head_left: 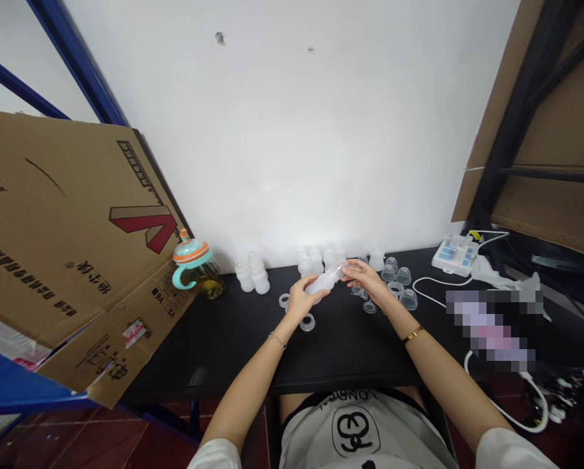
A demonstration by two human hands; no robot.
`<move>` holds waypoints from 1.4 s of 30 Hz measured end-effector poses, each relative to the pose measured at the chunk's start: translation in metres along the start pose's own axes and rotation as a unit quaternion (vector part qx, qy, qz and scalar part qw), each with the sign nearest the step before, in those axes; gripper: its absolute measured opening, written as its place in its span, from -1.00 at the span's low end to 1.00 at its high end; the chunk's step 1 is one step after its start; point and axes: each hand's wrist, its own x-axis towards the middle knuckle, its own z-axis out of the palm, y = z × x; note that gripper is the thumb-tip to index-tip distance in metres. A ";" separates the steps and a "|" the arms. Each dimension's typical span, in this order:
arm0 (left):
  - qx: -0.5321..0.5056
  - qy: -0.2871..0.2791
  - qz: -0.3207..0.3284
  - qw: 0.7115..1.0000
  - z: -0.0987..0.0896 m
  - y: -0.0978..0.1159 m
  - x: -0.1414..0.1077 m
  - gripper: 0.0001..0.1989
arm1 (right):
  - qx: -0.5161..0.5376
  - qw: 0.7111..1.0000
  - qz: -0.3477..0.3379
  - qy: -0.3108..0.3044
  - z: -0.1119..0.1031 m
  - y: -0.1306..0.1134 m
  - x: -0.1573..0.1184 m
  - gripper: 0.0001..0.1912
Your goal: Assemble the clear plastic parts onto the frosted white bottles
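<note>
My left hand [300, 302] is wrapped round the white body of a small baby bottle [320, 283], tilted with its top up to the right. At that end, the fingers of my right hand [369, 280] pinch the clear cap [337, 266]; the cap's far side is hidden by them. Below the bottle lies a white ring collar [307, 322] on the black table, and a second ring [284, 300] lies left of my left hand. Clear teats [369, 307] lie just under my right wrist. Several clear dome caps [403, 276] stand right of it.
More baby bottles [259, 273] stand along the white wall. A teal-lidded jug [204, 268] stands at left, beside a large cardboard box [77, 241]. On the right are a power strip [454, 255], white cables and a blurred-out object [490, 329] on the black table [233, 345].
</note>
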 end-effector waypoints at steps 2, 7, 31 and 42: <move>-0.001 -0.001 -0.003 1.000 0.000 0.001 0.000 -0.52 | 0.004 1.000 0.000 -0.001 0.000 0.001 0.001 -0.59; 0.001 -0.001 -0.004 1.000 0.000 0.001 0.000 -0.52 | 0.006 1.000 0.003 -0.001 0.000 0.001 0.001 -0.56; -0.014 -0.010 0.002 1.000 0.001 -0.001 -0.001 -0.54 | 0.000 1.000 0.006 -0.008 0.001 0.001 0.000 -0.59; -0.006 -0.013 -0.005 1.000 0.000 -0.003 0.001 -0.51 | 0.003 1.000 0.003 -0.011 0.001 0.001 0.001 -0.59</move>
